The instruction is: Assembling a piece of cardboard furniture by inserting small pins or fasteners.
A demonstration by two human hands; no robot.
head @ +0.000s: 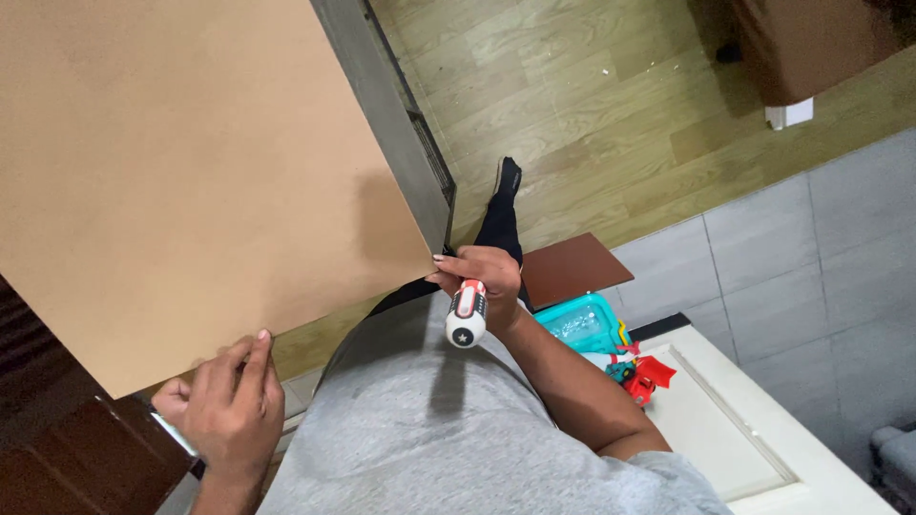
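A large tan fibreboard panel (pixel 181 162) fills the upper left, lying on a grey frame (pixel 396 124). My left hand (pixel 229 405) presses on the panel's near edge at its lower left corner, fingers curled over the board. My right hand (pixel 482 277) grips a screwdriver (pixel 466 315) with a red, white and black handle at the panel's near right corner; the shaft and tip are hidden behind my fingers. My grey shirt fills the bottom centre.
A brown square board (pixel 572 269) lies on the floor by my leg. A teal tray (pixel 584 324) of small screws and a red toy (pixel 644 374) sit beside a white panel (pixel 735 429). Dark wooden furniture (pixel 86 458) stands at lower left. A brown box (pixel 811 43) is at top right.
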